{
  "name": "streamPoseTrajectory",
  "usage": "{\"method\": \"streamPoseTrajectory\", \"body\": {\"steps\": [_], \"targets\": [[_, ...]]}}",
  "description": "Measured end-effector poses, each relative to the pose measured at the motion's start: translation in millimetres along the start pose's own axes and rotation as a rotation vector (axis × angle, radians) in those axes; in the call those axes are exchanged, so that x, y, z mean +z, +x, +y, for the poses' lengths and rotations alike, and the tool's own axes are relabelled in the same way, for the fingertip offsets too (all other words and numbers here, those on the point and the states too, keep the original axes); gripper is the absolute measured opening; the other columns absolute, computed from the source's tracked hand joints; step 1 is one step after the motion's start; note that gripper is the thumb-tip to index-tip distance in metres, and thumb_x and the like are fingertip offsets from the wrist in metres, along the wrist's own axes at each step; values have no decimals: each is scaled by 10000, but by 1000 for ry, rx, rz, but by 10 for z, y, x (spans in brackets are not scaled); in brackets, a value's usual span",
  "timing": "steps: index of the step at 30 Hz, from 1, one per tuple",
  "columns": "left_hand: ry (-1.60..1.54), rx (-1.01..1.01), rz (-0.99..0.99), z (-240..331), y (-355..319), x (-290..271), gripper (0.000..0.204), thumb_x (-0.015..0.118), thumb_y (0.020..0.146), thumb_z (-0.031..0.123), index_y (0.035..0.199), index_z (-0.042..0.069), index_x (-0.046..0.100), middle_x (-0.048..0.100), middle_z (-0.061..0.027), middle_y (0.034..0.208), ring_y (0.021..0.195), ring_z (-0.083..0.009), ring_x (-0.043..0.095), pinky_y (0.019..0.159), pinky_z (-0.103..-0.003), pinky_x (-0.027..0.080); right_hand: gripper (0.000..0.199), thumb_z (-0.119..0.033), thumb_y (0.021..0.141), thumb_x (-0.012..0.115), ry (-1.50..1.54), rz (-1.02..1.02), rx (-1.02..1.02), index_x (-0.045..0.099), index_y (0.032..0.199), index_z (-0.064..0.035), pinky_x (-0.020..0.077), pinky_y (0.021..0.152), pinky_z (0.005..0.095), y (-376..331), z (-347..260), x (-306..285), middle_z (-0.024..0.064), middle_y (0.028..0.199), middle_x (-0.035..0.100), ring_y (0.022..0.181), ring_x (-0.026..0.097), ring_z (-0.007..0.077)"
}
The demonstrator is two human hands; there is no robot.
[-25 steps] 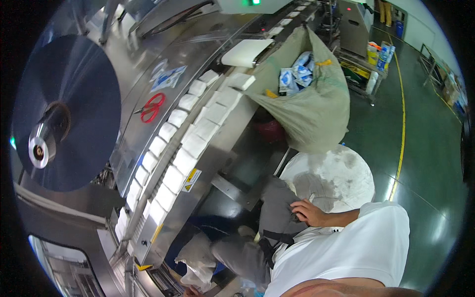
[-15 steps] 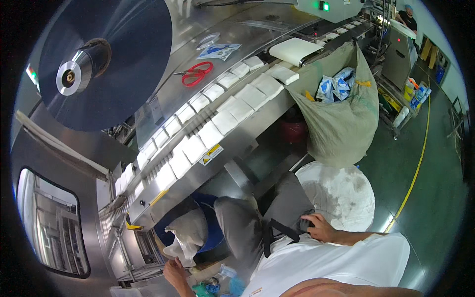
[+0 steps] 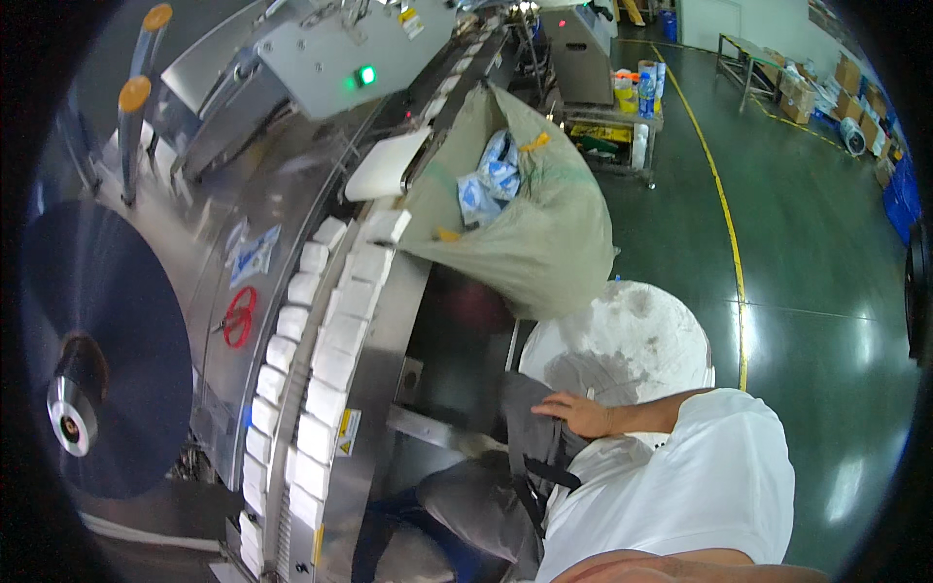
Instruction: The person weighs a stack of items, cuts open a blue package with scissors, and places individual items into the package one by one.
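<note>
Grey bag (image 3: 530,452) hangs at the person's waist, beside the conveyor (image 3: 321,389). The right hand (image 3: 578,415) rests on it, fingers loosely curled, gripping nothing clearly. The left hand is out of view. Risk: the strap (image 3: 549,473) could snag on the conveyor edge.

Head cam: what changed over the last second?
The view swung, so the dark film roll and the conveyor of white packs shifted in frame. The left hand, low in the middle picture, is now out of sight. The right hand stays resting on the grey garment beside the white round stool.
</note>
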State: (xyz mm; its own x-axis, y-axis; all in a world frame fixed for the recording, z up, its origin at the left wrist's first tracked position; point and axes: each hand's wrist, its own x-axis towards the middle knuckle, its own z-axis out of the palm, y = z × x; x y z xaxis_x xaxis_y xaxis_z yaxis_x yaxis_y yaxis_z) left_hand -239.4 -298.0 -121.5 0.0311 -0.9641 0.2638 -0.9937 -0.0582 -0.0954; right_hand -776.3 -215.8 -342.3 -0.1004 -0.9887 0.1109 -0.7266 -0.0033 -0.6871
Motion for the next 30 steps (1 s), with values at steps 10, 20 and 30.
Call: {"method": "streamPoseTrajectory", "body": {"steps": [10,20,30], "targets": [[-208,-83,114,-316,-219,22,468,684,949,482,835,33,749,704,-213,721,642,-394,684,595,-477,545,657,-27,818,593,-277,247,-111,504,1468,16,419,1120,444,177,-298,22,127,1530,469,1334,477,349],[-1090,66,227,1563,89,-107,85,691,911,17,983,-23,672,684,-180,1077,1042,-318,649,947,-397,495,477,6,784,698,-282,80,-34,667,1252,-80,505,1042,430,-649,-792,-497,128,1519,467,1282,517,386],[-1795,266,-1322,2423,-398,221,310,563,1101,262,1232,-10,631,687,-85,1204,1076,-166,649,974,-308,513,92,-48,893,756,111,-42,605,685,936,-8,546,821,278,-772,-1171,-1928,89,973,733,890,684,119]]}}
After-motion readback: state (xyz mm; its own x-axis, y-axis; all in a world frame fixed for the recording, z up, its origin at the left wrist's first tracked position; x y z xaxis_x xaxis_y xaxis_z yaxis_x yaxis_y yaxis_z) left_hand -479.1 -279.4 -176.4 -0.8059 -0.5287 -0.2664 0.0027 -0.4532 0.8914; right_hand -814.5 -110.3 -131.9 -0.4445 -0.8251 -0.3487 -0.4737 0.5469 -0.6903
